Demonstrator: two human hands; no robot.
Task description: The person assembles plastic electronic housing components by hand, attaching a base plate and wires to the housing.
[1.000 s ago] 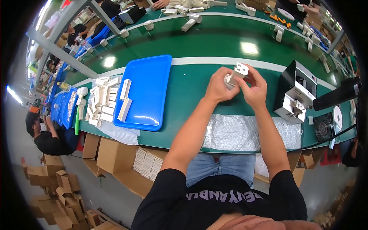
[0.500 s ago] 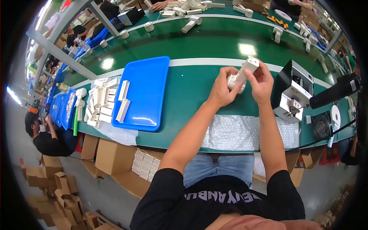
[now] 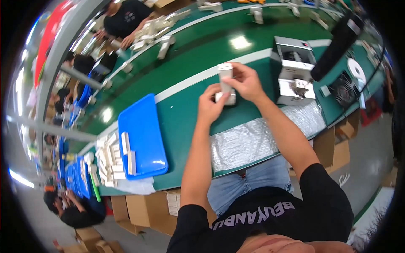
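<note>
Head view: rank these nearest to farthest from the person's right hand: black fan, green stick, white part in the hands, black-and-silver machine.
1. White part: gripped by the right hand.
2. Black-and-silver machine: to the hand's right.
3. Black fan: farther right, past the machine.
4. Green stick: far left, beyond the blue tray.

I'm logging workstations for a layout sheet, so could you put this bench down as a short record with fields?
Left hand: holds the lower, rounded end of a white part
Right hand: grips the same part higher up, on its long bar
Work surface: green bench
Left of hands: blue tray with two white pieces near its left edge
Beyond tray: pile of white pieces
Right of hands: black-and-silver machine, then a black fan
Near bench edge: crinkled silvery sheet
</note>
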